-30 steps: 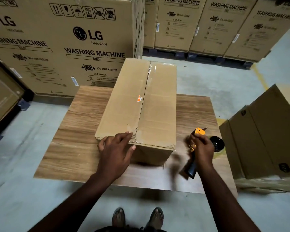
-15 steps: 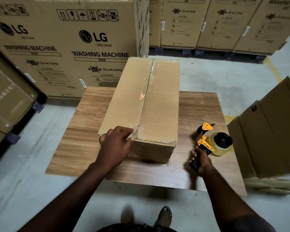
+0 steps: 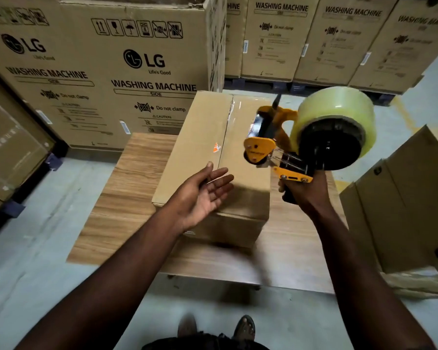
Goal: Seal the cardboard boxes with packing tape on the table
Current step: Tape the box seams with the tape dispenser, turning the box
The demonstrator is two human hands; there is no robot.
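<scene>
The left hand is held palm up over the near end of the box, fingers straight and loose. The box lies along the middle of the worktop, reaching its far edge. The right hand grips the tape dispenser by its handle, raised above the box's right edge

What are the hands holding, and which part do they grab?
The right hand grips the orange tape dispenser, loaded with a clear tape roll, by its dark handle. The left hand is open and holds nothing.
</scene>
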